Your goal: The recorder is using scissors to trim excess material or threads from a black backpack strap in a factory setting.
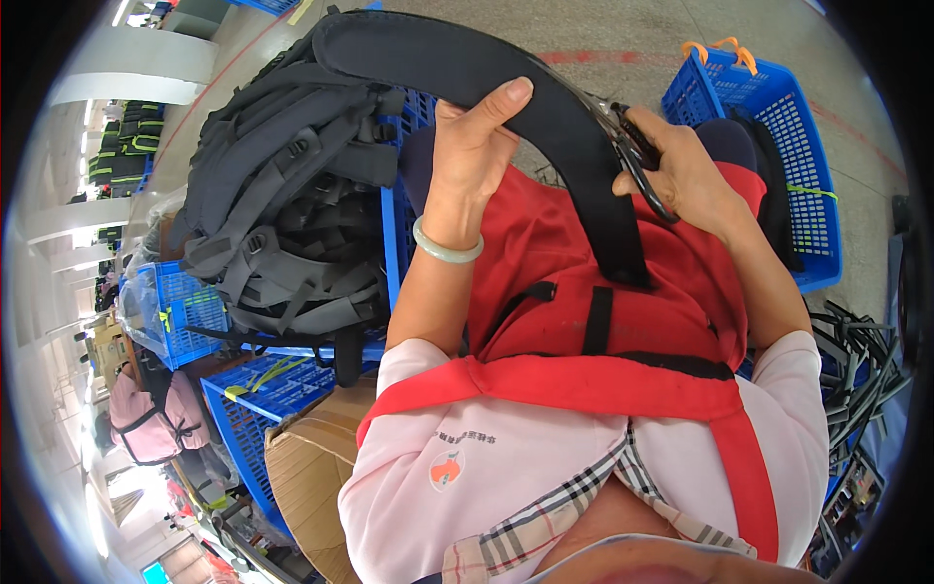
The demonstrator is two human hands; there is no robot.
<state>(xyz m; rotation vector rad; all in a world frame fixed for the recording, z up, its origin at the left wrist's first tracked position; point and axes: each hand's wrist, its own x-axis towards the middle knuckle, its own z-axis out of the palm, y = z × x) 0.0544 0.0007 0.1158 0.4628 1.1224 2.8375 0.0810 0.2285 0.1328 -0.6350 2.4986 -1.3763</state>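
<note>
A long, curved black padded strap [423, 58] arches in front of me, its lower end resting on the red apron [545, 229] over my lap. My left hand [477, 136] is closed on the strap near its middle, thumb on top and the other fingers hidden beneath. Wrapped in my right hand [689, 170] is a pair of dark-handled scissors [642, 156]. Their metal blades lie along the strap's right edge; whether they cut anything there I cannot tell.
A large heap of black and grey straps with buckles [292, 185] rises at the left over blue crates [253, 389]. At the right stands a blue basket [812, 185] with dark pieces inside. Black strips [856, 380] lie in a pile by my right elbow. A cardboard box [311, 457] sits at lower left.
</note>
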